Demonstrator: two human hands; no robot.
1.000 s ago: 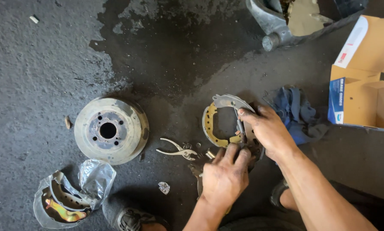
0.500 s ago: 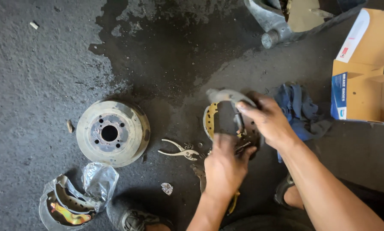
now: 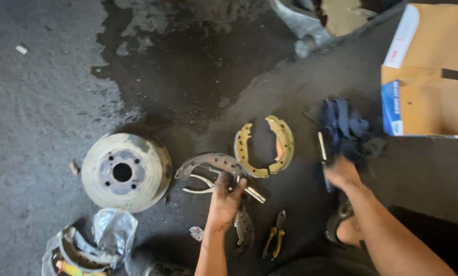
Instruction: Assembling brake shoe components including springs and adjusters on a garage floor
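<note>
Gripping the grey brake shoe at its near end, my left hand has its fingers clenched round the curved steel web as it lies on the floor beside the drum. It should feel stiff, fairly heavy and greasy, so the web edge is the safest hold. My right hand rests on the blue rag; its grip I cannot tell.

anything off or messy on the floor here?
Yes. A dark wet stain spreads across the concrete above the brake drum. Loose brake shoes and pliers lie scattered around the left hand.
</note>
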